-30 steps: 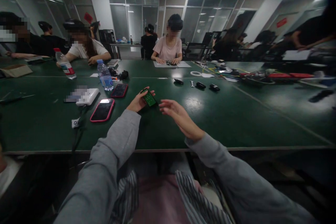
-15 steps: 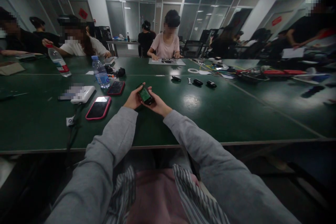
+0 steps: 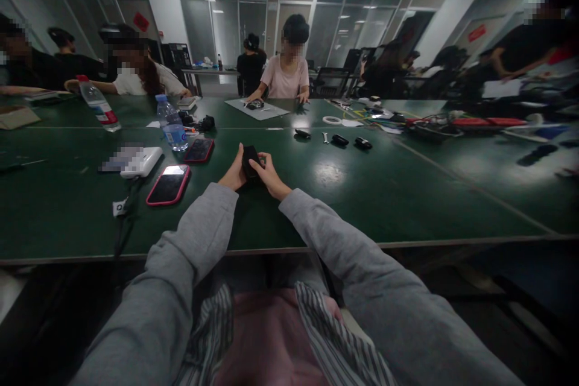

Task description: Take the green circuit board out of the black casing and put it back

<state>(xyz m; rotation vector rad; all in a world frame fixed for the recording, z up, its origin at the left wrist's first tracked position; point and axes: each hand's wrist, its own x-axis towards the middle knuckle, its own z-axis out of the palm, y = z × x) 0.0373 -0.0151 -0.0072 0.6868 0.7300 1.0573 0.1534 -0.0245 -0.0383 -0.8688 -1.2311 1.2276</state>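
Between my two hands is a small black box-shaped case (image 3: 249,157), held over the green table (image 3: 371,199). Its plain dark side faces up, so the green circuit board is out of sight. My left hand (image 3: 233,174) wraps the left side of the case. On the right, my right hand (image 3: 270,177) grips it with the thumb lying across its face. Nearest to my left hand are a dark phone with a red edge (image 3: 199,150) and a phone in a pink case (image 3: 168,185).
Beyond the phones stand a blue-capped water bottle (image 3: 171,123) and a white device (image 3: 143,162). Several small black objects (image 3: 340,140) and a small wrench (image 3: 324,138) lie right of centre. Opposite, a person works at a grey mat (image 3: 266,112). Cables (image 3: 384,116) pile farther right.
The case has been turned over: its green circuit board showed before, a black face shows now. My right thumb lies on that face. Across the table, the grey mat has shifted left and turned.
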